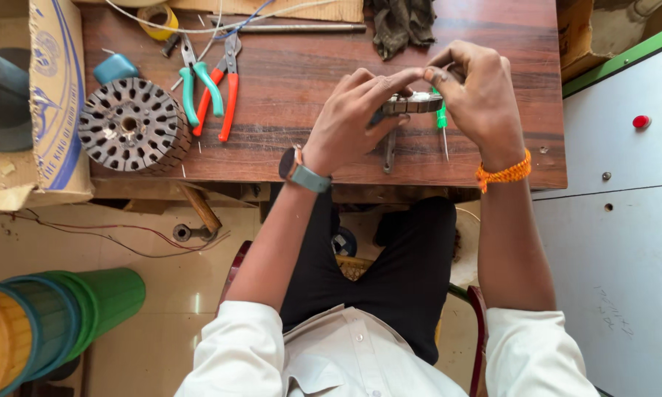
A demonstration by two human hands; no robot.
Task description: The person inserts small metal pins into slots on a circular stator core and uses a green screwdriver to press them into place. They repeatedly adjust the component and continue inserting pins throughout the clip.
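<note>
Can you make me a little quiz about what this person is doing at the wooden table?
1. True or false: both hands are on the small grey metal part.
2. Which tools lie beside the round slotted metal core?
A. hammers
B. pliers
C. spoons
3. What colour is the handle of the screwdriver under the right hand?

Key:
1. True: the left hand and the right hand pinch it between their fingertips.
2. B: green-handled pliers and orange-handled pliers.
3. Green.
</note>
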